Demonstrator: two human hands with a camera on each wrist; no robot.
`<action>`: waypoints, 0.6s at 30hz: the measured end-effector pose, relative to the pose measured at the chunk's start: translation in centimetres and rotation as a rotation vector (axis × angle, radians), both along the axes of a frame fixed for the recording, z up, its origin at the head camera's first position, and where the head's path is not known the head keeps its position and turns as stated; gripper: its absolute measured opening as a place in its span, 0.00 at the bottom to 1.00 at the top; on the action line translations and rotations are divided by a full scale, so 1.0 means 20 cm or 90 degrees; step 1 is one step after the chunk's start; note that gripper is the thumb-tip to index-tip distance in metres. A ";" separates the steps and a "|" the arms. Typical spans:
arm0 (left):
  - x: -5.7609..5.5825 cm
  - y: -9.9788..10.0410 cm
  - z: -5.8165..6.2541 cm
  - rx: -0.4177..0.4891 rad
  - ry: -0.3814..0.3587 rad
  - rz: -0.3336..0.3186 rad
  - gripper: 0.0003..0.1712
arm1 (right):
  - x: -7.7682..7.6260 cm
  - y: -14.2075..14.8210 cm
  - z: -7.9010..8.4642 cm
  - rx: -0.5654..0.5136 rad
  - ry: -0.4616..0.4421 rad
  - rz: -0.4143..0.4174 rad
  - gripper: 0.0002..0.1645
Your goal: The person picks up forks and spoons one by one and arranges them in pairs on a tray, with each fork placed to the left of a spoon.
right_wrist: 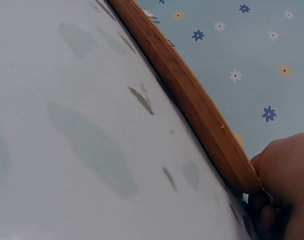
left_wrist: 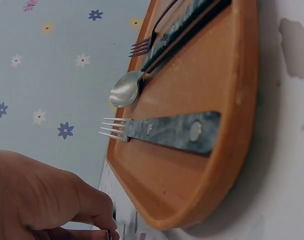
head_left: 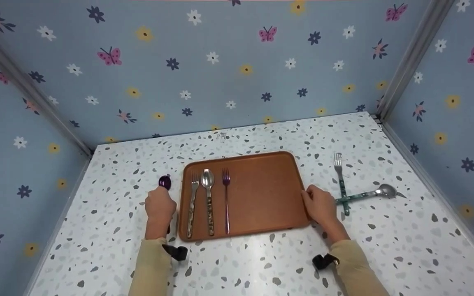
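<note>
Purple glossy spoon (head_left: 164, 181) gripped in left hand (head_left: 160, 206), brown round-cornered tray (head_left: 266, 193) clasped by right hand (head_left: 320, 205)

No legible text, labels, brands, numbers or signs on the brown tray (head_left: 268, 193), marbled fork handle (left_wrist: 175, 132), speckled surface (head_left: 257, 267) or flowered wall (head_left: 220, 37). Black wrist clips (head_left: 323, 261) look too dark to tell.

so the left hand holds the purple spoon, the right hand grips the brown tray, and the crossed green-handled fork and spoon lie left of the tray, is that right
One slip: the green-handled fork and green-handled spoon lie right of the brown tray, as the head view shows. The left hand does hold the purple spoon, and the right hand grips the tray.
</note>
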State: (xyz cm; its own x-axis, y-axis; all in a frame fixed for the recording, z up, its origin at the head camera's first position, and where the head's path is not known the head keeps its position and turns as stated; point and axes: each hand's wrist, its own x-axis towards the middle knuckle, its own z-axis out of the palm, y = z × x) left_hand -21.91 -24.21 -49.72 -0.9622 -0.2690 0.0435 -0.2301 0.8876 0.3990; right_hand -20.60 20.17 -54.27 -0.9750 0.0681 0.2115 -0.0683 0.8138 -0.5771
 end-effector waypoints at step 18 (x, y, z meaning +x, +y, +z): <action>0.01 0.02 0.04 -0.031 -0.043 0.009 0.08 | 0.01 0.00 0.00 0.002 0.012 0.003 0.15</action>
State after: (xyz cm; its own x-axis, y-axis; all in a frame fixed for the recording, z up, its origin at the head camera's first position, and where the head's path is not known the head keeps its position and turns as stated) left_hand -21.68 -23.76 -48.98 -0.9596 -0.2811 -0.0077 -0.2671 0.9024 0.3382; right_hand -20.41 20.10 -54.24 -0.9711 0.0627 0.2304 -0.0834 0.8152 -0.5732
